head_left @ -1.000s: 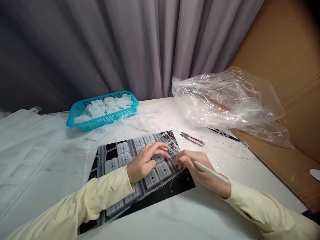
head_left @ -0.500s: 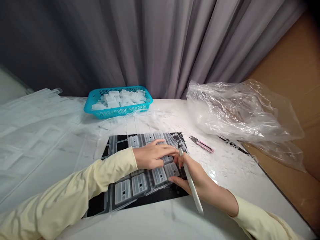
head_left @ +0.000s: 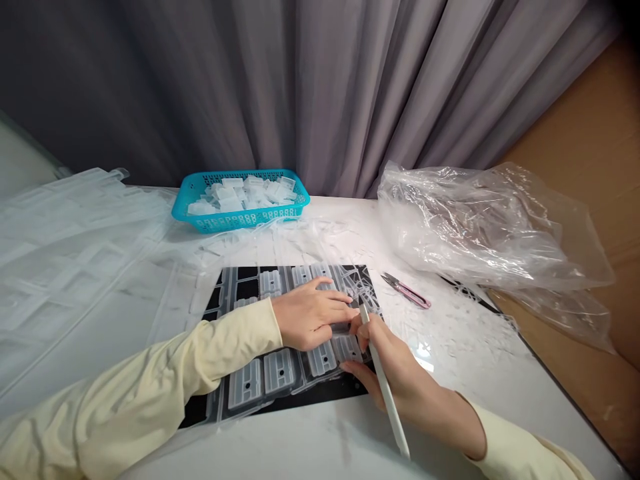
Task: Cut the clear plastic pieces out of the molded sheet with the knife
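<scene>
A sheet of clear plastic moulded parts [head_left: 278, 371], joined by thin frames, lies on a black mat [head_left: 295, 400]. My left hand [head_left: 313, 313] rests palm down across the sheet with its fingers stretched out, pressing on the parts. In my right hand [head_left: 383, 357] is a slim white craft knife [head_left: 385, 390], gripped near its front end and slanting back towards me. Its tip meets the sheet's right side beside my left fingertips; the blade itself is hard to make out. Thin plastic scraps [head_left: 363, 287] lie just beyond the tip.
A blue basket [head_left: 240, 219] of loose clear parts stands at the back. Pink thread snips [head_left: 407, 292] lie right of the mat, among small shavings. A crumpled clear bag [head_left: 475, 227] fills the back right. More moulded sheets [head_left: 70, 240] spread over the left side.
Both hands have shifted slightly right and down in the picture, partly with the camera's movement. The knife's rear end has dropped lower. The left hand stays flat on the sheet.
</scene>
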### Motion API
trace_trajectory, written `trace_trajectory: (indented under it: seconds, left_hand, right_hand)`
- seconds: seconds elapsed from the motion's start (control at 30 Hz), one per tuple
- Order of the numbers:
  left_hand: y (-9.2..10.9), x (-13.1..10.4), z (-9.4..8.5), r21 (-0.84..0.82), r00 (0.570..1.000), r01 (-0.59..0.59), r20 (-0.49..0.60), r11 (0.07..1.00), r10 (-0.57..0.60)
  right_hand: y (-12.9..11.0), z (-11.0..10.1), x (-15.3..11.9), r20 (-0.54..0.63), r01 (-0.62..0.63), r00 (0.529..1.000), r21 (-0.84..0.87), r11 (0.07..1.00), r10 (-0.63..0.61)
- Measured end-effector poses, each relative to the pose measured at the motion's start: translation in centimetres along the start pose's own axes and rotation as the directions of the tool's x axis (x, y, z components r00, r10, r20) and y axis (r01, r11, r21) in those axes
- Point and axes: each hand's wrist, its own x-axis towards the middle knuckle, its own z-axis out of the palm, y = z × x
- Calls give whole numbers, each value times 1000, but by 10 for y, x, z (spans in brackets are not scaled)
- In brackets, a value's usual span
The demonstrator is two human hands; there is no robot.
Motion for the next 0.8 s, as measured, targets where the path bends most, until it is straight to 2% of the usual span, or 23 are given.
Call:
trace_trajectory:
  seconds: [0.2,0.33,0.47,0.57,0.63,0.73,0.8]
  left_hand:
    - [0,-1,4,-19,1000,-2,-23,1000,2]
    - [-4,-2,6,-2,1000,23,-12,1000,-23]
    - [-1,0,0,22,999,20,-34,1000,-20]
    - [19,-1,-8,183,989,1,-145,983,26]
    - [40,-5,-8,325,969,-60,-208,944,133]
    - [67,-17,4,472,902,-197,-257,859,348]
    - [77,-26,17,559,879,-180,-279,809,388]
  right_hand:
    - [2,0,-1,-11,-60,998,40,997,61]
    - [2,3,2,-74,-47,996,19,999,48]
    - [6,3,6,-74,-49,996,17,999,50]
    - [12,-3,8,-46,-11,999,44,999,13]
    - [16,-7,8,0,44,999,63,997,-44]
    - [18,-9,6,64,79,995,4,997,-80]
    - [16,-6,5,62,83,995,-90,992,-78]
